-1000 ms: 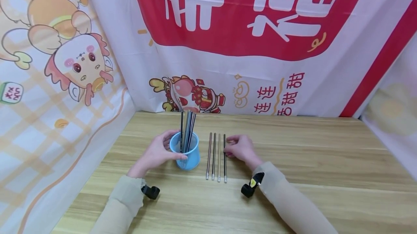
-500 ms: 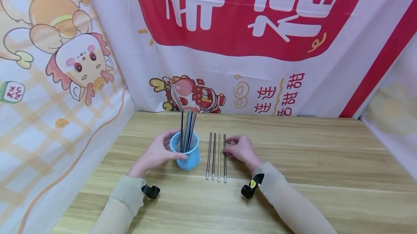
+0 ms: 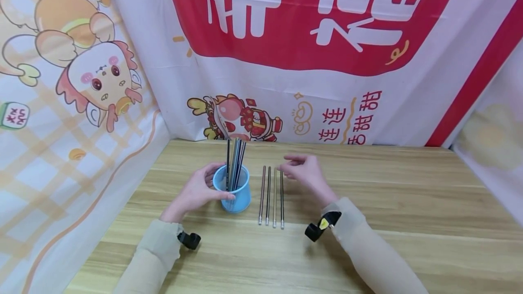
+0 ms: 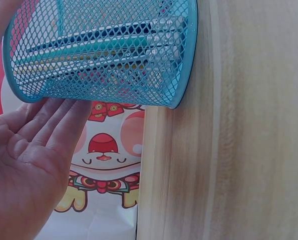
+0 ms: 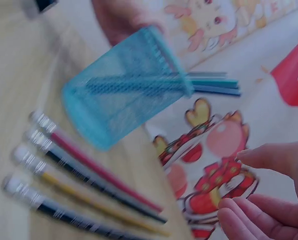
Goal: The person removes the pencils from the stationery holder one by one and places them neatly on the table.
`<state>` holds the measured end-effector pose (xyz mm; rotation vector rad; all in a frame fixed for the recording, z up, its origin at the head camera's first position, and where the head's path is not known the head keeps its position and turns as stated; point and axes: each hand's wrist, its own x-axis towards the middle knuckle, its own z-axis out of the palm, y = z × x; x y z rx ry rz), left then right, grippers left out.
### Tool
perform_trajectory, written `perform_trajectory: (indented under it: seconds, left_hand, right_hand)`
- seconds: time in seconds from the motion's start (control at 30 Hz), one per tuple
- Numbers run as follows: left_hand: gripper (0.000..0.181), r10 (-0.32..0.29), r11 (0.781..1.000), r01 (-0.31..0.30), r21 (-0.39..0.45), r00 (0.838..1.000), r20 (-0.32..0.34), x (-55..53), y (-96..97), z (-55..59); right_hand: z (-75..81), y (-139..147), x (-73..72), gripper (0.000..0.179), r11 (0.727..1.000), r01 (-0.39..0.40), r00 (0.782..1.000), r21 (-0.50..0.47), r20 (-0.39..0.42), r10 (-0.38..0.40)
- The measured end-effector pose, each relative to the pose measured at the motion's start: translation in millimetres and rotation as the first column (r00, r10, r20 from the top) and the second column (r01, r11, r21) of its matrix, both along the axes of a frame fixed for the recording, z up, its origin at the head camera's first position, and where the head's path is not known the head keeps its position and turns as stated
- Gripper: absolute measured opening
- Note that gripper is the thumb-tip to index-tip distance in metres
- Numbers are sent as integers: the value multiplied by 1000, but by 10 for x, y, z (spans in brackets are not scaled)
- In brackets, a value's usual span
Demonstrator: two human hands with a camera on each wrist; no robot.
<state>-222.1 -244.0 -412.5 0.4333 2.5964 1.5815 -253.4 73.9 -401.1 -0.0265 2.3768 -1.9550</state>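
Observation:
A light blue mesh pencil cup [image 3: 240,201] stands upright on the table, holding several pencils [image 3: 234,162]. My left hand [image 3: 198,189] grips its side, thumb at the front and fingers around the back; the left wrist view shows the mesh wall [image 4: 103,60] close to the palm. To the cup's right lie a dark red pencil [image 3: 262,196], a black pencil [image 3: 268,196], a yellow pencil [image 3: 275,203] and another black pencil [image 3: 282,203], side by side with eraser ends toward me. Over their far ends hovers my right hand [image 3: 306,173], its thumb and fingers apart and holding nothing.
The wooden table [image 3: 388,203] reaches back to a white cloth with a red printed panel [image 3: 294,26]. A patterned cloth [image 3: 61,157] hangs along the left side. A black strap device [image 3: 323,226] sits on the right wrist.
My right hand has let go of the rightmost black pencil and moved up and away toward the far ends. The left hand, cup and row of pencils look unmoved.

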Motion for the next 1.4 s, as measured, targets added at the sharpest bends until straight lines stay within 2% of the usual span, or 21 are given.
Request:
perform_trajectory:
  seconds: [0.13,0.3,0.4,0.57,0.9,1.2,1.4]
  left_hand:
    - [95,-1,1000,1,-1,1000,0,-15,-6,-6]
    - [95,-4,1000,4,6,1000,0,-10,-9,1]
    - [94,-2,1000,2,3,1000,1,-2,-4,10]
    - [94,-1,1000,1,-9,1000,-8,-3,-12,-6]
    - [95,-2,1000,2,-9,1000,-5,-6,-24,-20]
    - [94,1,1000,-1,1,1000,4,-3,-23,-2]
    - [94,-11,1000,11,2,1000,-10,-5,-20,-1]
  right_hand:
    - [235,-11,32,47,1000,-4,997,-20,-71,2]
    - [454,-64,66,47,998,-26,994,-52,-106,20]
    - [544,-119,83,48,997,-45,995,-70,-97,38]
    - [617,-238,72,46,996,-78,993,-43,-91,74]
    - [592,-500,-60,42,994,-112,986,7,-120,112]
    - [445,-687,-121,47,981,-169,973,90,-144,181]
    - [273,-782,-95,42,978,-190,973,82,-120,199]
